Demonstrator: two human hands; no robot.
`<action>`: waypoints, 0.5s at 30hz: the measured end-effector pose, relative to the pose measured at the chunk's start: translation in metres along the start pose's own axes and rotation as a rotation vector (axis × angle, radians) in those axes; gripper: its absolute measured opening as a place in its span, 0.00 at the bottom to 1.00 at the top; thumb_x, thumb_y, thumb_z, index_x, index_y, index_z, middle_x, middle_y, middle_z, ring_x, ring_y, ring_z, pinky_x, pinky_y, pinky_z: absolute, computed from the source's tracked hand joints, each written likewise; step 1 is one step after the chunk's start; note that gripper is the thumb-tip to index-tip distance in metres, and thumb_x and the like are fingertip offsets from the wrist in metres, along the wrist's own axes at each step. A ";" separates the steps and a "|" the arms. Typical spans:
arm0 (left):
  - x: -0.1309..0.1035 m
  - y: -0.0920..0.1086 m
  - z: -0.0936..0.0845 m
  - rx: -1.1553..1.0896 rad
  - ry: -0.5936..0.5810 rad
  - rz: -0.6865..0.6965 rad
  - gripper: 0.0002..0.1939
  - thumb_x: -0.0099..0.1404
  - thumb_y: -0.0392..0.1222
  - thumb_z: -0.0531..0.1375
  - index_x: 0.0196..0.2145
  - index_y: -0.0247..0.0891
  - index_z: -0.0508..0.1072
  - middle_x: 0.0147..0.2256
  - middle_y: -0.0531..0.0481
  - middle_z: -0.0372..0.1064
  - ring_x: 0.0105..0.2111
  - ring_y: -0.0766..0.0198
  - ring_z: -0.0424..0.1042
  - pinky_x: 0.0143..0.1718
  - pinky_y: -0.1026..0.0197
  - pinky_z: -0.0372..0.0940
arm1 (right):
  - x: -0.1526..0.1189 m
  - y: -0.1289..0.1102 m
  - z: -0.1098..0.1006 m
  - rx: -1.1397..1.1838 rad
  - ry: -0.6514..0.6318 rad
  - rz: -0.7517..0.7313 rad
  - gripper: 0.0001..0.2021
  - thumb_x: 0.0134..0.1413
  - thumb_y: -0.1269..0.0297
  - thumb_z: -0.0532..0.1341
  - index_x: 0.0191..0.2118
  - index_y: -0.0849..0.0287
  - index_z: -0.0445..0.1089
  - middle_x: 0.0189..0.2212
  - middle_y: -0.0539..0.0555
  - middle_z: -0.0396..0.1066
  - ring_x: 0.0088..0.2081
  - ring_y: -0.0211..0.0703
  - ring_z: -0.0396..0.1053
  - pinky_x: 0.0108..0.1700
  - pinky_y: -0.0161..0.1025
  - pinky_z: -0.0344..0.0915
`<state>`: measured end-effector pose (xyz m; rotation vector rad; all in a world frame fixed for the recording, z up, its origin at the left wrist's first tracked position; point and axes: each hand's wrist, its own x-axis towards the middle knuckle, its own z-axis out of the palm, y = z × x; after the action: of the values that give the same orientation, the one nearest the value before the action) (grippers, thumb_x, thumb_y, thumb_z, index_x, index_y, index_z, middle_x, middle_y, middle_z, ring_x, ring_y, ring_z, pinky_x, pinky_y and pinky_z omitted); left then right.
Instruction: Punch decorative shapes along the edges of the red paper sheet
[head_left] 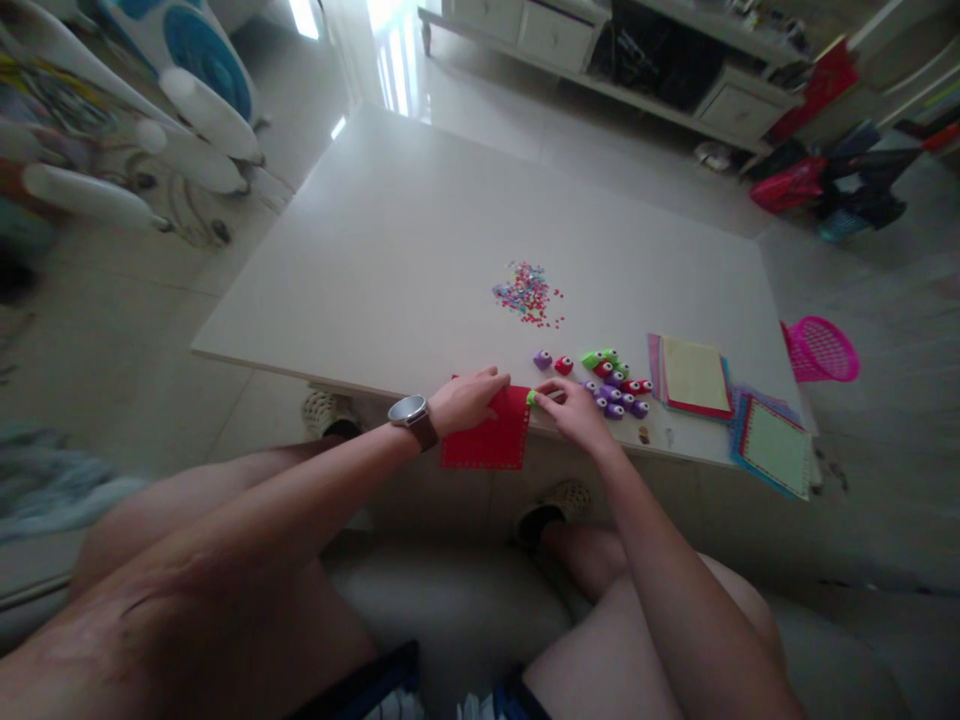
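Observation:
A red paper sheet [489, 443] with small marks along its borders lies at the table's near edge, its lower part hanging over. My left hand [469, 398], with a watch on the wrist, holds the sheet from its upper left; some fingers' undersides are hidden. At the sheet's upper right corner, a small green craft punch [532, 398] is pinched between the fingers of my right hand [566, 408]. Just beyond that hand stand a purple punch [542, 360] and a red punch [564, 365]. Several more punches with eye-like dots [615, 392] cluster to the right.
Colourful paper confetti [527, 293] is heaped mid-table. Right of the punches lie a stack of coloured sheets [694, 375] and a second stack with marked borders [776, 445], overhanging the white table [360, 240]. A pink basket [825, 349] is beyond the right end.

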<state>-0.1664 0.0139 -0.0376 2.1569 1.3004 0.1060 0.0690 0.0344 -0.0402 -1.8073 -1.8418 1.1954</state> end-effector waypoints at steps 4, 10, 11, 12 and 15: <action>0.002 -0.004 0.003 -0.021 0.006 0.019 0.15 0.65 0.33 0.59 0.50 0.40 0.69 0.49 0.45 0.70 0.42 0.58 0.75 0.41 0.58 0.66 | 0.000 0.000 0.002 0.027 -0.020 -0.026 0.05 0.58 0.64 0.67 0.38 0.59 0.77 0.38 0.54 0.80 0.33 0.41 0.72 0.39 0.39 0.68; 0.004 -0.009 0.008 -0.026 -0.005 0.031 0.18 0.65 0.34 0.59 0.53 0.40 0.68 0.50 0.44 0.69 0.41 0.57 0.75 0.41 0.57 0.66 | 0.002 0.000 0.003 0.036 -0.027 -0.051 0.05 0.58 0.64 0.68 0.38 0.58 0.78 0.40 0.55 0.80 0.34 0.41 0.72 0.40 0.39 0.68; 0.004 -0.009 0.008 -0.023 -0.008 0.032 0.19 0.65 0.35 0.60 0.53 0.40 0.67 0.50 0.44 0.69 0.41 0.57 0.75 0.41 0.57 0.66 | 0.002 0.001 0.003 0.038 -0.032 -0.052 0.05 0.58 0.64 0.68 0.38 0.58 0.78 0.40 0.54 0.80 0.34 0.41 0.72 0.40 0.39 0.68; 0.004 -0.009 0.007 -0.020 -0.011 0.033 0.19 0.65 0.35 0.60 0.54 0.40 0.67 0.51 0.43 0.69 0.41 0.58 0.75 0.40 0.57 0.66 | 0.002 0.001 0.003 0.039 -0.036 -0.051 0.05 0.57 0.64 0.69 0.38 0.58 0.78 0.39 0.54 0.80 0.33 0.41 0.72 0.39 0.39 0.68; 0.004 -0.006 0.004 -0.010 -0.022 0.034 0.17 0.66 0.39 0.60 0.52 0.40 0.68 0.50 0.44 0.69 0.39 0.59 0.74 0.37 0.58 0.65 | 0.004 0.002 0.004 0.036 -0.034 -0.030 0.06 0.56 0.63 0.69 0.39 0.58 0.79 0.37 0.54 0.79 0.32 0.41 0.72 0.38 0.39 0.68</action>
<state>-0.1677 0.0172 -0.0444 2.1660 1.2484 0.1025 0.0668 0.0366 -0.0459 -1.7449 -1.8467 1.2483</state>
